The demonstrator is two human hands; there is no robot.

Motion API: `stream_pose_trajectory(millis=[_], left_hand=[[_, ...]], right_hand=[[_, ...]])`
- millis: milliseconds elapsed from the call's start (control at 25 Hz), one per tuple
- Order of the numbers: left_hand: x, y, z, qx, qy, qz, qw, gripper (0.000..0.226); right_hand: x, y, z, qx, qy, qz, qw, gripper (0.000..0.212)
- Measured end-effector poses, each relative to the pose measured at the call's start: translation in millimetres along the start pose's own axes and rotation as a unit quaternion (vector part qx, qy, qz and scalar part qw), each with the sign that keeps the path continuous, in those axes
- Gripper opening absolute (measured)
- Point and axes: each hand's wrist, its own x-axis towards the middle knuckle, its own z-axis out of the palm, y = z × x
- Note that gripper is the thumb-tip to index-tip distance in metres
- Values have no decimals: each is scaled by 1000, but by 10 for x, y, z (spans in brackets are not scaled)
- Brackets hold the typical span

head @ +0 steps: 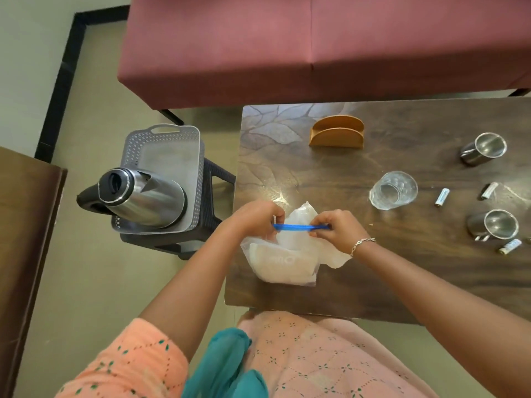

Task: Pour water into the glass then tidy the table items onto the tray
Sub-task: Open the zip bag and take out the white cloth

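Observation:
A clear plastic zip bag (283, 261) with white contents lies at the table's near left corner. My left hand (255, 218) and my right hand (336, 228) pinch the two ends of its blue zip strip (300, 227), held level above the bag. A clear glass (393, 190) stands to the right of my hands. Left of the table, a steel kettle (138, 196) stands on the grey perforated tray (172, 145), which rests on a dark stool (214, 179).
On the brown table (373, 271) are a wooden napkin holder (336, 135), two steel mugs (485, 147) (495, 225) and three small batteries (441, 197) (489, 190) (510, 246). A red bench (316, 47) stands beyond the table. A wooden surface (26, 239) is at far left.

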Motion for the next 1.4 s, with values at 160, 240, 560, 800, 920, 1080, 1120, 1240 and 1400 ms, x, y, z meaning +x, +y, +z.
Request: stream_pose_trajectory(millis=[160, 240, 560, 800, 920, 1080, 1120, 1240, 1400], left_hand=[[285, -70, 184, 70, 64, -4, 995, 24], [394, -91, 235, 72, 99, -8, 992, 24], [428, -100, 90, -44, 176, -16, 983, 43], [-20, 249, -446, -165, 157, 135, 964, 87], [-121, 297, -603, -172, 54, 154, 971, 75], [-304, 324, -781, -346, 19, 176, 922, 27], [-352, 341, -825, -383, 25, 176, 906, 22], [-446, 345, -958, -457, 35, 184, 870, 26], [-502, 268, -1108, -504, 61, 179, 843, 34]], right_hand=[[152, 128, 120, -77, 2, 9, 997, 24], [199, 163, 99, -131, 24, -1, 991, 27], [269, 144, -206, -155, 123, -55, 979, 22], [-18, -264, -724, -216, 57, -200, 954, 18], [-170, -518, -1018, -233, 25, -235, 943, 17], [-269, -700, -1461, -41, 47, -194, 979, 30], [-246, -694, -1550, 32, 33, -177, 983, 37], [-146, -590, -1725, 246, -72, -116, 960, 51], [-33, -452, -1783, 283, -109, -62, 951, 44]])
